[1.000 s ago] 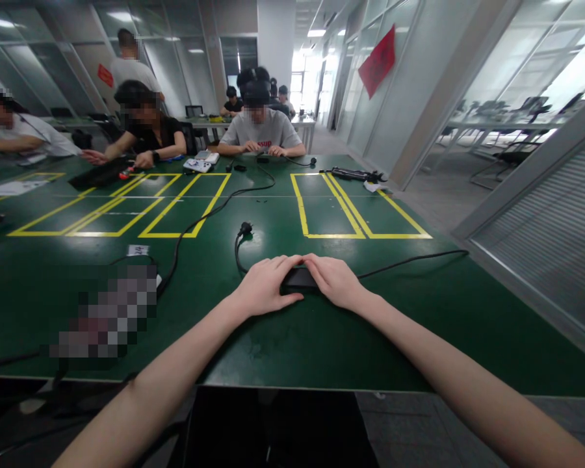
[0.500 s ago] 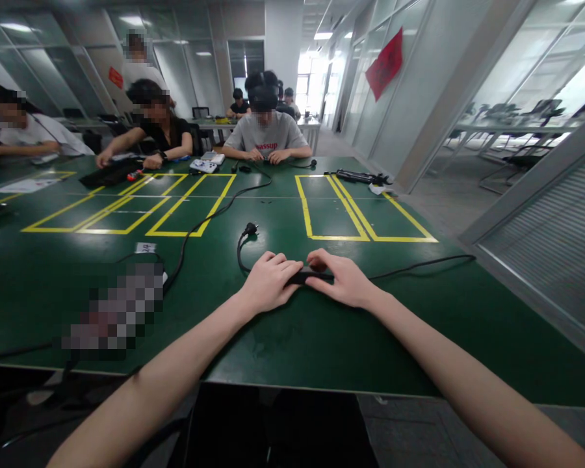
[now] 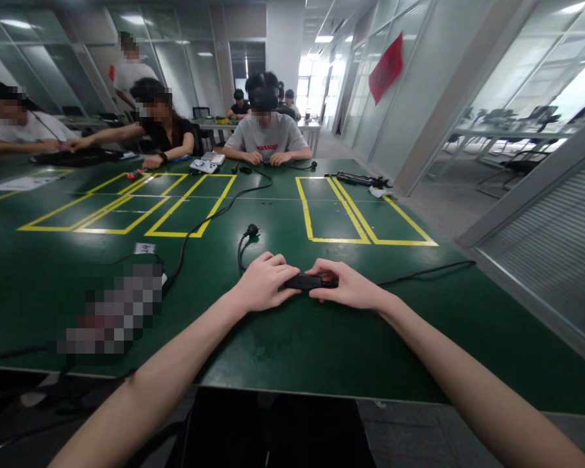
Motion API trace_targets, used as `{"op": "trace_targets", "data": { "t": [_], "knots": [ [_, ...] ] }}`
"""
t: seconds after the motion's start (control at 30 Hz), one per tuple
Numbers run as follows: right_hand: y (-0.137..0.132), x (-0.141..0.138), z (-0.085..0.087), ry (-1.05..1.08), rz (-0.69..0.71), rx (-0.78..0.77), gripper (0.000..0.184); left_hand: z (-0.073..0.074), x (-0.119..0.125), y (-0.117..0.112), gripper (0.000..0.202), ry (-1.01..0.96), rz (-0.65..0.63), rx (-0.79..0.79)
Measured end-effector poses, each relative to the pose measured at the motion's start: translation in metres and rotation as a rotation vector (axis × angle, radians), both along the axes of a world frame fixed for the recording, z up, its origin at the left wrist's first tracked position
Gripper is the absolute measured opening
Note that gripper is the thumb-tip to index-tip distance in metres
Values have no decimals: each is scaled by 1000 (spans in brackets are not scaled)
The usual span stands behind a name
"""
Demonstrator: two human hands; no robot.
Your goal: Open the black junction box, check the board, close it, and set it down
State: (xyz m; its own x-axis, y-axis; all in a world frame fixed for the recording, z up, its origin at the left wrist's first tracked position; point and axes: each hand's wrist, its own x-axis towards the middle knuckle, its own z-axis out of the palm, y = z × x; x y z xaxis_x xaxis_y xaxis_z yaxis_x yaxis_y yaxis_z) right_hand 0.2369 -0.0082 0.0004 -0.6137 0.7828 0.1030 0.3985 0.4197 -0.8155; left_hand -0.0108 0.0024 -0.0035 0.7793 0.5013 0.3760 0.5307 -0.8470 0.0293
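A slim black power adapter [image 3: 303, 281] lies level between my hands, just over the green tabletop. My left hand [image 3: 268, 283] grips its left end between thumb and fingers. At the other end, the thumb and fingers of my right hand [image 3: 348, 284] close around the place where a black cord comes out. From the left side a short cable curls up to a black mains plug [image 3: 251, 230], which rests on the table. A thin cord [image 3: 429, 272] runs off to the right beyond my right hand. My palms hide part of both ends.
A blurred-out object [image 3: 117, 305] with a cable sits at left. Yellow tape outlines [image 3: 338, 240] mark the green table [image 3: 283, 357]. A long black cable [image 3: 224, 207] crosses it. A black folded device [image 3: 358, 177] lies at far right. Co-workers sit across the table, one [image 3: 268, 133] directly opposite.
My right hand has shifted slightly right and lower, showing more of the adapter between my hands. At far left, a co-worker's arm has stretched out, moving a dark item left.
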Motion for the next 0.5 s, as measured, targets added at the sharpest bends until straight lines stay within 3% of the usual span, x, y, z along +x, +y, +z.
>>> {"op": "trace_targets", "data": {
  "t": [0.07,0.13,0.3,0.5],
  "knots": [
    [1,1,0,64,46,-238,39,-1,1,0,34,17,-29,-15],
    [1,0,0,103,37,-319,42,-2,3,0,34,13,-36,-26],
    [7,2,1,178,-193,-214,40,0,4,0,47,-121,41,52],
    [33,45,10,296,-744,80,41,-7,0,6,45,-163,46,27]
  ]
}}
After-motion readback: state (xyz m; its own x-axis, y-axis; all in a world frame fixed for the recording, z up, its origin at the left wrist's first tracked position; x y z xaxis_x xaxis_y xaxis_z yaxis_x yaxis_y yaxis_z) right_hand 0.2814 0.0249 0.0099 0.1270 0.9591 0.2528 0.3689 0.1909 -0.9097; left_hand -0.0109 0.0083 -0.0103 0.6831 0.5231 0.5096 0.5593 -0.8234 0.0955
